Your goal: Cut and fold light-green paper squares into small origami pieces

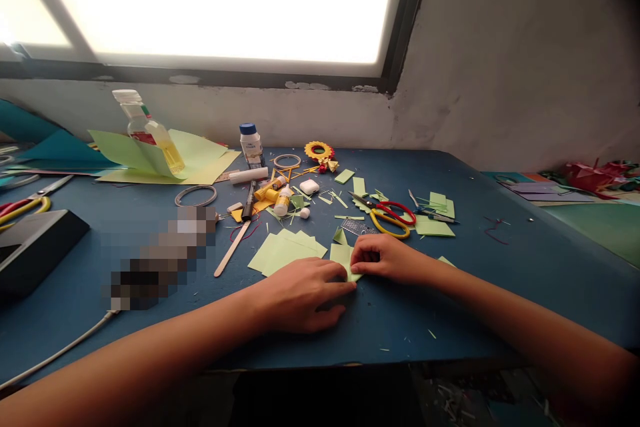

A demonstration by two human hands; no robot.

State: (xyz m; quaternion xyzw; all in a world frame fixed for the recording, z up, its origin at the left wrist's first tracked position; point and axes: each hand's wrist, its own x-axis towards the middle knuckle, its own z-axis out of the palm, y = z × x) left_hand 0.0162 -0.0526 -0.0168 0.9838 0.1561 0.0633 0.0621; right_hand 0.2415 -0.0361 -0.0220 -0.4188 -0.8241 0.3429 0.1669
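Note:
My left hand [305, 290] lies palm down by the table's front, its fingers stretched out over the lower left side of a folded light-green paper [340, 253]. The thumb is apart from the index finger. My right hand [387, 257] pinches the right edge of that paper, fingers curled in. A small fold stands up at the paper's far end. Left of it, partly behind my left hand, several green paper squares [285, 250] lie overlapped. Beyond my right hand are scissors [374, 219] with red and yellow handles, and a clear stencil [357, 227].
A flat wooden stick [233, 250], black marker [249, 201], glue bottle [283, 202] and white case [309, 187] lie mid-table. Farther back stand a blue-capped bottle [251, 147] and a tilted oil bottle [167, 147]. A black box [55, 240] and cable [65, 350] are left.

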